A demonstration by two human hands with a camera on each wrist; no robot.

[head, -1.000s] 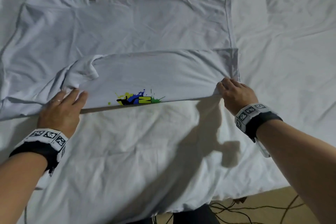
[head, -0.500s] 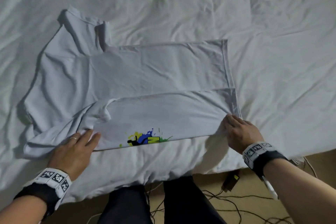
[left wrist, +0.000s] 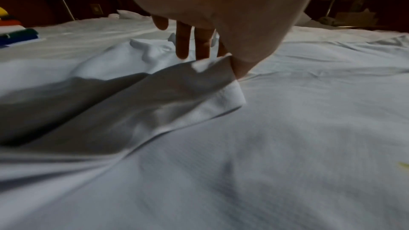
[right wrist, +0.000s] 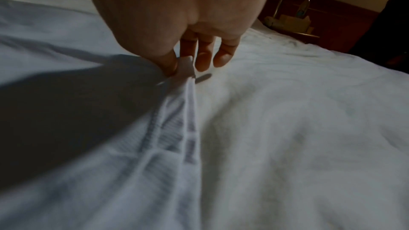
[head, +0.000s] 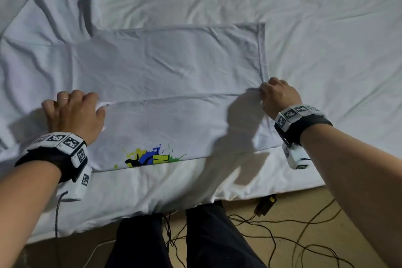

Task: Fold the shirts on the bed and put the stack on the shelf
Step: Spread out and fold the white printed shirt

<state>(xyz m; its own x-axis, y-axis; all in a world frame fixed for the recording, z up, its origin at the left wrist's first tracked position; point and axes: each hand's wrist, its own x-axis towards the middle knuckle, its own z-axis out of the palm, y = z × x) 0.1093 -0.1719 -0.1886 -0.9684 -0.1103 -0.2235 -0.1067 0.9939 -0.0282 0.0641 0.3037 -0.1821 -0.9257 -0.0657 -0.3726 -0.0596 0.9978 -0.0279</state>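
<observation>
white shirt (head: 165, 65) flap is pinched by left hand (head: 74, 113) and right hand (head: 279, 97); lay it flat, seemingly level; press smooth.

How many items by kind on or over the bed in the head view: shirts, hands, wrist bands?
White shirt with colour-splash print: 1
Hands: 2, left hand and right hand, each pinching a corner of the folded-over flap
Marker-tagged wrist bands: 2, left band, right band
Total: 5
</observation>
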